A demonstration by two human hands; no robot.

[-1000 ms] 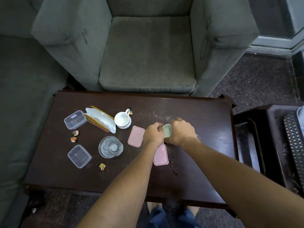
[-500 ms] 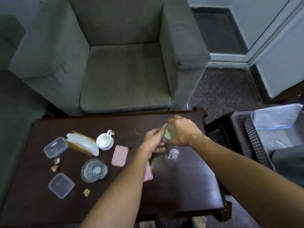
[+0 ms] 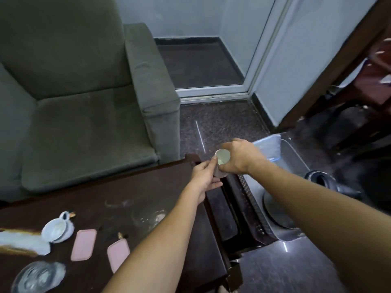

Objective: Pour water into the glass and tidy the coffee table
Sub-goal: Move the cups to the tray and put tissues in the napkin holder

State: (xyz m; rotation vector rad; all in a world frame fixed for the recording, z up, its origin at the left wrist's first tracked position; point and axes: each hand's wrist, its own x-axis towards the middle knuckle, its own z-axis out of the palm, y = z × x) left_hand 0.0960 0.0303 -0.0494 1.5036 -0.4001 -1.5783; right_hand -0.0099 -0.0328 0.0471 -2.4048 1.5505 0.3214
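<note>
First, glass [image 3: 38,278]: upright at the bench's near left corner and blurred. Whether it holds water I cannot tell.
Tissue holder [image 3: 21,242]: just beyond the glass at the left edge of view, with white paper in it.
White cup [image 3: 56,228]: beside the holder, on what looks like a saucer, its handle toward the armchair [image 3: 84,115].
Pink lids [image 3: 83,245]: two, flat on the bench, side by side, just left of the left forearm.
Bench [image 3: 131,199]: dark wood with pale smears and ring marks mid-top.
Left hand [image 3: 204,176]: past the bench's far right corner. Its thumb is on the rim of the pale-green cup [image 3: 222,156] and its fingers are under the base, pinching it.
Right hand [image 3: 239,159]: fingers clamped round the same cup from above and from the right.
Pale-green cup: off the bench, carried between both hands, its mouth tilted toward the camera.
Clear tub [image 3: 268,149]: on the low stand right of the bench, just behind the right hand.
Dark jug [image 3: 323,180]: farther right and blurred; possibly the water vessel.
Step in hand: this looks like the tidying part, with the small cup being taken off the bench toward the stand.
Next move: it calls for a free spot on the stand or in the tub, setting the cup down level, then letting go. The lids, the cup and the glass are left to deal with.
</note>
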